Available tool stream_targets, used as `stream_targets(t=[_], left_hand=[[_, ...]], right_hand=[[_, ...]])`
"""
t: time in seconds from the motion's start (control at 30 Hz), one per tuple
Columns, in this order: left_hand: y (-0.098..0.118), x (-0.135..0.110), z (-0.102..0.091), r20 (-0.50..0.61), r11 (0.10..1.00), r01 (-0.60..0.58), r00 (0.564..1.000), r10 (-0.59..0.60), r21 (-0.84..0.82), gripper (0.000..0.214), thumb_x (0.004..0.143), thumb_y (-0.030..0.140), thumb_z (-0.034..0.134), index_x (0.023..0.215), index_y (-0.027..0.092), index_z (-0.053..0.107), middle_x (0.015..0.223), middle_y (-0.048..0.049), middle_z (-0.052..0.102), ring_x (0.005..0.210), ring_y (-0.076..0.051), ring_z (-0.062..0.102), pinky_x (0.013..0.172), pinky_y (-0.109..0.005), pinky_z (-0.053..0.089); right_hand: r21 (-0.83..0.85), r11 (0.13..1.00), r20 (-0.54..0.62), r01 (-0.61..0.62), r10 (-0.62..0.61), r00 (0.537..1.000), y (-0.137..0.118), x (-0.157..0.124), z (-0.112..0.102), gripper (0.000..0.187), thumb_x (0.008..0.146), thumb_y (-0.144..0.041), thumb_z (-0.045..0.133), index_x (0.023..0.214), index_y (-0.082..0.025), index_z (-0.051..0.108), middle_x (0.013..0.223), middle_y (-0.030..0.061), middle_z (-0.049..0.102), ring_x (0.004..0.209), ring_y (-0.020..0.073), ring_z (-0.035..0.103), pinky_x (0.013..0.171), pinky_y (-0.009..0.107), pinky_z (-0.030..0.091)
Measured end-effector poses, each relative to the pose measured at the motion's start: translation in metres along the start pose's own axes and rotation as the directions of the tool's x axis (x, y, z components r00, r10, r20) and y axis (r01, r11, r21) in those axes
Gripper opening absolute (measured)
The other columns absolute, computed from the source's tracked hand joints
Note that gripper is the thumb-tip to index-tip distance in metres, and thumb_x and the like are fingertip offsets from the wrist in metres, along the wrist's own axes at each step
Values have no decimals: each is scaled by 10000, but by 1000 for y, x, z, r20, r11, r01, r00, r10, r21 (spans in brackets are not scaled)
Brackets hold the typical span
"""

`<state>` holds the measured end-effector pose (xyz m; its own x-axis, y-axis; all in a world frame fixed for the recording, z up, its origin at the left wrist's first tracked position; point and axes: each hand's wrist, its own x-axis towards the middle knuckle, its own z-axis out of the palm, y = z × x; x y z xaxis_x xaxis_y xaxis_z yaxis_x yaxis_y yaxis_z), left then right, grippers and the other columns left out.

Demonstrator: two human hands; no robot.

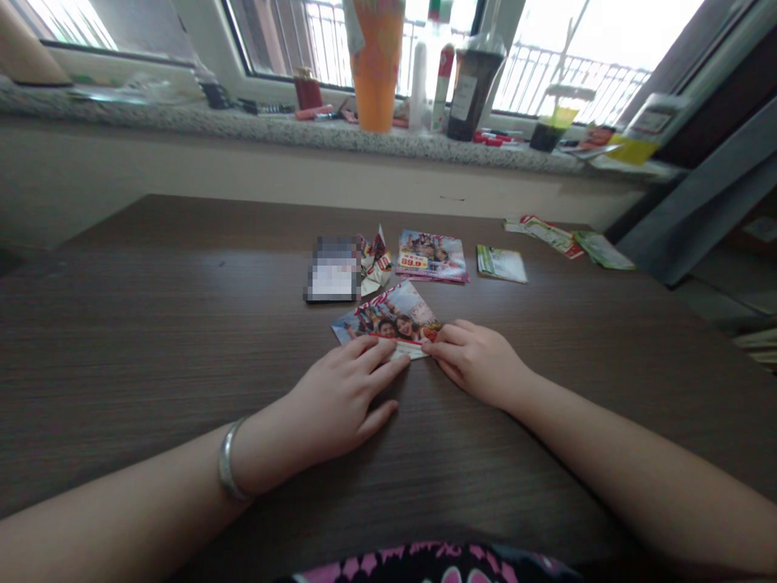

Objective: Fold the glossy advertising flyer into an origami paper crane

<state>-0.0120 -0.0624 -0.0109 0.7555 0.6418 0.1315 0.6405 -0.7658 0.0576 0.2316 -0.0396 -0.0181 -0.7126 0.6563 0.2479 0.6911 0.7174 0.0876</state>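
Observation:
A printed leaflet (397, 312) with a photo of people lies slanted on the dark wooden table, a pale strip showing along its near edge. My left hand (343, 393) rests over that near edge, fingers stretched out and touching the paper, thumb apart. At the leaflet's right corner, the fingers of my right hand (477, 356) are bent together and grip the paper. Just beyond the leaflet are a crumpled or folded piece of printed paper (376, 267) and a stack of similar leaflets (432, 255).
A blurred-out rectangular object (333, 271) lies left of the folded paper. Green-and-white cards (501, 264) and paper strips (552, 236) lie toward the back right. On the granite windowsill (267, 121) stand an orange cup (380, 73), a dark drink cup (473, 89) and several bottles.

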Motion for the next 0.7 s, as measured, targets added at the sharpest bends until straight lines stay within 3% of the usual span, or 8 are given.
stream_targets(t=[0.27, 0.47, 0.7], left_hand=[[-2, 0, 4, -7, 1000, -1, 1000, 1, -9, 477, 925, 394, 473, 1379, 252, 445, 1342, -73, 509, 1221, -279, 438, 1061, -448, 356], [-1, -1, 4, -12, 1000, 6, 1000, -7, -23, 479, 925, 372, 478, 1385, 240, 437, 1367, -73, 493, 1236, -282, 419, 1073, -452, 345], [-2, -2, 7, -22, 1000, 10, 1000, -10, -5, 485, 917, 383, 486, 1376, 232, 450, 1366, -87, 498, 1237, -287, 429, 1070, -462, 352]], right_hand=[[-36, 999, 11, -5, 6, 1000, -1, -3, 3, 246, 958, -270, 464, 1085, -224, 669, 928, 48, 659, 832, 188, 544, 694, 301, 417], [60, 991, -29, 123, -122, 992, -3, -1, 3, 225, 955, -223, 477, 1096, -217, 653, 1113, 50, 679, 978, 185, 559, 810, 305, 438], [95, 985, -26, 141, -139, 990, -6, 2, 2, 246, 952, -212, 471, 1141, -226, 630, 1138, 53, 670, 1016, 200, 546, 853, 329, 447]])
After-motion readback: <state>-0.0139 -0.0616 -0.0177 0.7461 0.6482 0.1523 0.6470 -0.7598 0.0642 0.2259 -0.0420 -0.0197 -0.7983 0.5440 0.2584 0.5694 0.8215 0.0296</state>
